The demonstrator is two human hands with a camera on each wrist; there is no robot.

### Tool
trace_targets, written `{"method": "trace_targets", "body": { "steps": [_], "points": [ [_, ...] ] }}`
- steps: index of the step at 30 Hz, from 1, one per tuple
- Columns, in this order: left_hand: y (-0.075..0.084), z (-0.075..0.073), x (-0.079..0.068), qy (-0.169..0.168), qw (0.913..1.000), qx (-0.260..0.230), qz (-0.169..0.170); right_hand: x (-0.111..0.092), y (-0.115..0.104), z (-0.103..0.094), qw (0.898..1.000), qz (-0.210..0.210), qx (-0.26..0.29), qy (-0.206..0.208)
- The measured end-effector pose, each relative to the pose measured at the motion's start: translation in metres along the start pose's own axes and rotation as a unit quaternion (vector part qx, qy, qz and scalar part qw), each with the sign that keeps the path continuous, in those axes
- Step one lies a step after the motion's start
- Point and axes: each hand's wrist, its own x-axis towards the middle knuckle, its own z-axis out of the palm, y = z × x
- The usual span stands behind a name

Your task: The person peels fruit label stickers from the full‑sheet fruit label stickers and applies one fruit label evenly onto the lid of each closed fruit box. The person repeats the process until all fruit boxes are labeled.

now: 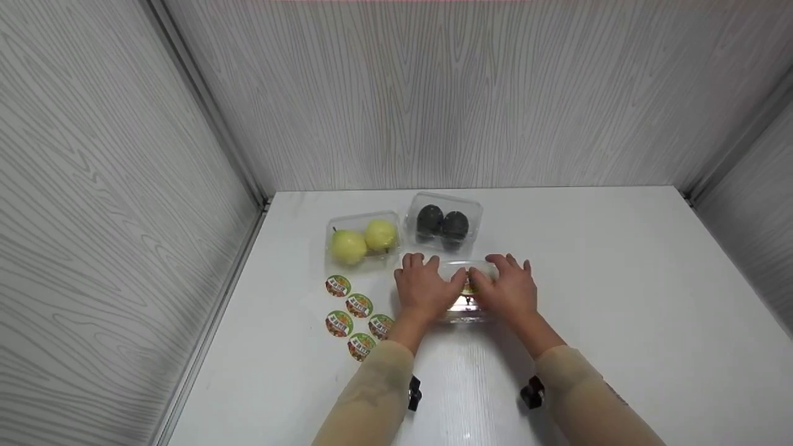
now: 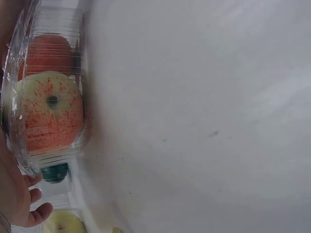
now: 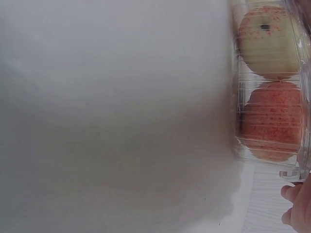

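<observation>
A clear plastic clamshell box (image 1: 464,319), its lid down, sits in front of the person. Through its wall show two red-and-yellow fruits that look like apples (image 2: 53,114), (image 3: 272,119). On the lid lies a round sticker (image 1: 472,286), partly covered by both thumbs. The left hand (image 1: 426,288) rests over the box's left end, its thumb pressing on the sticker and its other fingers loosely extended past the edge. Mirroring it at the right end is the right hand (image 1: 511,290), thumb also on the sticker, fingers spread forward.
Left of the left hand, several round fruit stickers (image 1: 339,323) lie on the white table (image 1: 619,297). Behind them stands a clear box with two yellow-green pears (image 1: 349,248). Another clear box (image 1: 474,214) beyond the hands holds two dark avocado-like fruits (image 1: 455,226). Panelled walls enclose the table.
</observation>
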Motion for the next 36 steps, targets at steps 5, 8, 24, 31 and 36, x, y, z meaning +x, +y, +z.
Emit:
{"method": "trace_targets", "body": {
  "steps": [5, 8, 24, 31, 36],
  "points": [
    [0.0, 0.0003, -0.0007, -0.002, 1.0, 0.0, 0.003, -0.0008, 0.0, 0.0007, 1.0, -0.002, 0.0, 0.002],
    [0.0004, 0.0003, -0.0012, -0.011, 0.9999, -0.002, 0.002, -0.0017, 0.0003, 0.001, 1.0, -0.008, -0.005, 0.0],
    [-0.0003, 0.0002, 0.0, -0.02, 0.9998, 0.007, -0.006, -0.0003, 0.0001, 0.002, 1.0, -0.011, -0.014, 0.006],
    [0.0009, -0.0003, -0.0005, -0.023, 0.9996, -0.003, -0.012, -0.0012, -0.0001, 0.0015, 1.0, -0.01, -0.01, 0.012],
    [-0.0001, 0.0007, -0.0017, -0.008, 0.9998, -0.014, -0.009, -0.0012, -0.0009, 0.0016, 1.0, -0.012, -0.013, 0.015]
  ]
}}
